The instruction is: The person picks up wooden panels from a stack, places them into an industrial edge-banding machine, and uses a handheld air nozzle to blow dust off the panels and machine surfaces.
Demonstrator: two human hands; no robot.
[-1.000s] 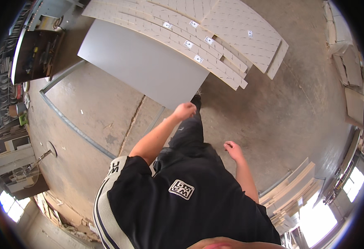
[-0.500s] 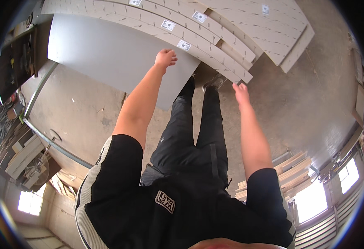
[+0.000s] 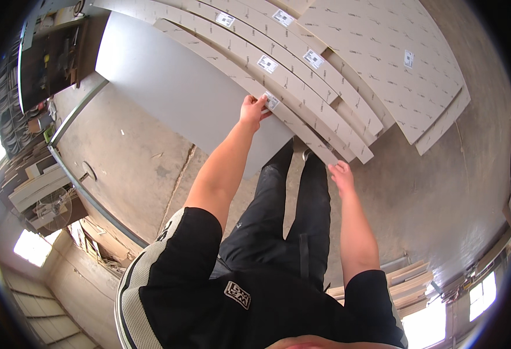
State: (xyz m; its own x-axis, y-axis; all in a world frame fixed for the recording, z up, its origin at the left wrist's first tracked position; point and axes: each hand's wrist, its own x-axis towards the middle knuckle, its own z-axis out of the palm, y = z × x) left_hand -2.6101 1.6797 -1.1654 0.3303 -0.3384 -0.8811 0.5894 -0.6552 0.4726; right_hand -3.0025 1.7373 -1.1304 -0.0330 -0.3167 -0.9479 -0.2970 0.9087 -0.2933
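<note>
A long narrow panel (image 3: 300,129) in cream film printed with small dark marks lies nearest me along the front of the stacked panels. My left hand (image 3: 254,111) closes on its near edge beside a white label (image 3: 272,100), the thumb on top and the other fingers partly hidden. At the panel's right end, my right hand (image 3: 341,177) pinches the corner. Below the narrow panel stretches a wide plain grey board (image 3: 180,93), under my left forearm.
More film-covered strips (image 3: 325,116) with labels lie behind, staggered at their right ends. Wider film-covered panels (image 3: 383,64) are stacked at the far right. A metal rail (image 3: 81,174) runs along the left. Timber pieces (image 3: 407,279) are piled at the lower right.
Both hands have come onto the nearest narrow panel, which now stands apart from the strip behind it, angled toward me. The view has shifted, so the stack appears lower and farther right.
</note>
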